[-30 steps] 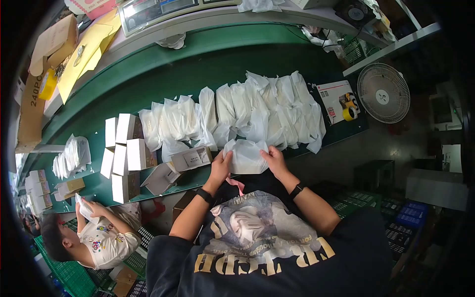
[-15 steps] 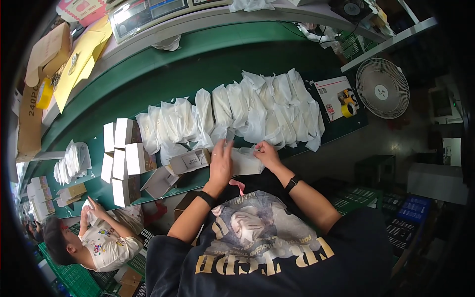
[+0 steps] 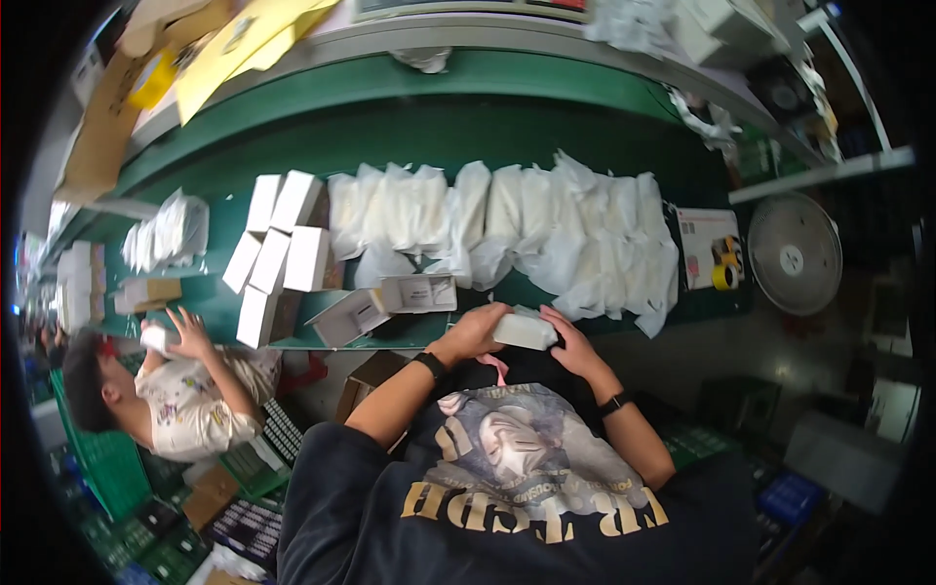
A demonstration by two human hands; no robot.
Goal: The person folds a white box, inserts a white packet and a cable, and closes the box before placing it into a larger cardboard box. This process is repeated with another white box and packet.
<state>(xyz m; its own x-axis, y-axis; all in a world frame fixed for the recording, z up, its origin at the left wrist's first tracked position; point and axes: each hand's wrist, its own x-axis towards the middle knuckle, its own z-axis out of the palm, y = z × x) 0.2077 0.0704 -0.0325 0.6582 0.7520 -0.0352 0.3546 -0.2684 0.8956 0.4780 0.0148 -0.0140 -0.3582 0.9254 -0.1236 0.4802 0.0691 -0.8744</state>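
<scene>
A small white wrapped packet (image 3: 525,332) is held just off the near edge of the green table, in front of my shirt. My left hand (image 3: 475,332) grips its left end, fingers curled over the top. At the right end, my right hand (image 3: 577,343) closes around the packet with its fingers along the far side. What lies inside the wrapping is hidden. Beyond my hands, several white bagged packets (image 3: 507,210) lie side by side in a long row. Left of my left hand, an open small box (image 3: 417,294) lies on its side at the table edge, beside another open box (image 3: 346,320).
White boxes (image 3: 307,258) are grouped on the table (image 3: 390,122) at the left. A printed card (image 3: 704,229) with a yellow tape roll (image 3: 724,277) lies at the right end, near a round fan (image 3: 795,255). A co-worker (image 3: 185,400) handles something white at the left.
The wrapping looks folded into a more compact packet. My right hand has gone from pinching its edge to gripping its end; my left hand has settled on the other end. The whole view has shifted.
</scene>
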